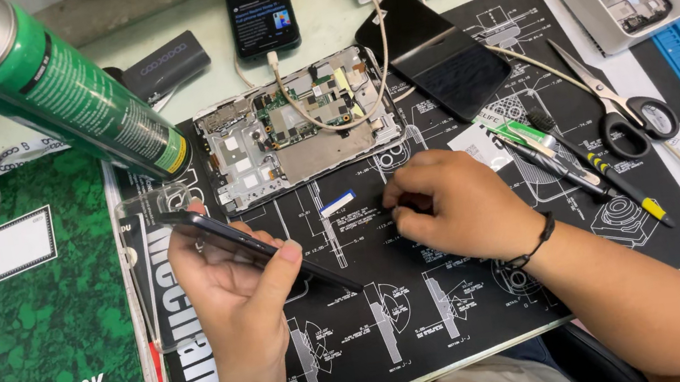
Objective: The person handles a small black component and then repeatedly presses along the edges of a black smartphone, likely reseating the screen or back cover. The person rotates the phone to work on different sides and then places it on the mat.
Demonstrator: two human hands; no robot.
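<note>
On the black work mat [465, 289], the left hand [234, 294] pinched a dark phone panel [254, 250] edge-on, long axis running upper-left to lower-right, while the right hand [447, 206] (fingers curled together, tips pressed down) rested just right of it, near a small blue-tipped flex strip [336, 202].

Black mat [465, 289] with white diagrams, marbled green ledger [36, 339], green spray can [60, 90].

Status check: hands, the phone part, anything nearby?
Left hand grips dark phone panel edge-on. Right hand fingertips down on black mat. Opened phone just beyond.
</note>
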